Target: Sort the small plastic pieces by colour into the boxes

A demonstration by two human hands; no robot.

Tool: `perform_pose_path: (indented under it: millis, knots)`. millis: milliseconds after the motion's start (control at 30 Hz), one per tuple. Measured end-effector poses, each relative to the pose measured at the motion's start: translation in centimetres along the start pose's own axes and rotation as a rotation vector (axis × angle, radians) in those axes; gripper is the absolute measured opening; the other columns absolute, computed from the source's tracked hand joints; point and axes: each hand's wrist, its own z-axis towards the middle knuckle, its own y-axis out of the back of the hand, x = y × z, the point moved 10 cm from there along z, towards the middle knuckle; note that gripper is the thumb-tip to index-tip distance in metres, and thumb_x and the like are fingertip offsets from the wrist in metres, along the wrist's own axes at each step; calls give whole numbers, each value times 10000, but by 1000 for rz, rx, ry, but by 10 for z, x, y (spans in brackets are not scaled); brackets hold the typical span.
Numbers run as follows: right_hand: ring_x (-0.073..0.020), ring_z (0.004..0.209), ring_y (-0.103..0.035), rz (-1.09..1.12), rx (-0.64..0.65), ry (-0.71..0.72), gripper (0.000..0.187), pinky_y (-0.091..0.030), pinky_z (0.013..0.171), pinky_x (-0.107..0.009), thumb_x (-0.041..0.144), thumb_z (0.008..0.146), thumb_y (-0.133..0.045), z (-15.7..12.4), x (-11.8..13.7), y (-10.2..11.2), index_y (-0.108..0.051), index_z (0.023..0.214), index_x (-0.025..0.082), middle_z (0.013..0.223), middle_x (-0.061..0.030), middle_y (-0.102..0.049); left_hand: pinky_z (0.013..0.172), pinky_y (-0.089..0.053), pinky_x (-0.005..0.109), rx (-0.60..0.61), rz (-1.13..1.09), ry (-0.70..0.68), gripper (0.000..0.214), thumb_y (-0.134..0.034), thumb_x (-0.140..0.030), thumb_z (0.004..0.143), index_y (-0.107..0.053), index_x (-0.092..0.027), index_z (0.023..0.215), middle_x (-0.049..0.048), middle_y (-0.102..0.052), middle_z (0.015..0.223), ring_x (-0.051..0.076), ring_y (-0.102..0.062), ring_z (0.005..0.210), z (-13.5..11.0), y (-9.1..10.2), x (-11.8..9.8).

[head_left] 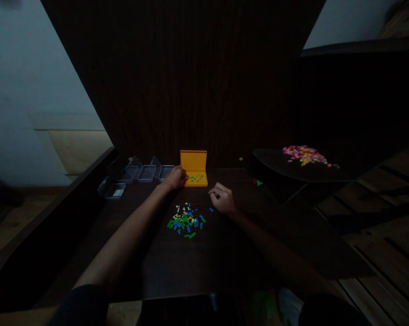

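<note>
My left hand (176,177) reaches forward with fingers curled and rests at the left edge of a small open orange box (194,168), which holds a few green pieces. My right hand (222,199) hovers just right of a pile of small green, blue, white and yellow bricks (186,220) on the dark table (197,258). Its fingers are pinched together, and whatever they hold is too small to make out.
Several clear plastic boxes (136,174) lie open at the back left of the table. A pile of pink and yellow pieces (304,155) sits on a dark round surface at the right. A tall dark wooden panel stands behind the table.
</note>
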Motion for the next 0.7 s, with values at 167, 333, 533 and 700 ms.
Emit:
perform_pose_path:
  millis: [167,333,533,700]
  knots:
    - [-137,603,-513,3,-10,19,254,-410,589,-249,113,803,-451,0,2,1,-637,652,197,665,-24,-532,772,-452,297,-54,7,2,226,-491,-179,859,-709,-121,868,92,-552,868,198,-553,818,-19,20,-6]
    - [-144,637,-524,31,65,42,220,-428,629,-252,120,805,-461,-2,7,-4,-667,802,196,711,-23,-558,795,-458,311,-17,-45,-67,283,-450,-252,908,-701,-140,974,83,-583,883,200,-576,822,-59,35,-18]
    - [-154,666,-527,-24,162,230,140,-412,644,-264,204,815,-494,-12,42,-4,-634,824,191,755,-41,-580,848,-448,296,119,-185,-120,273,-424,-267,931,-663,-172,1023,79,-646,980,193,-607,919,-110,23,-24]
    - [-168,645,-469,-133,349,448,137,-340,604,-292,294,767,-515,-32,73,-18,-536,665,205,685,-36,-525,683,-426,250,222,-215,-95,118,-564,-215,794,-630,-157,874,36,-617,837,156,-577,743,-140,15,-25]
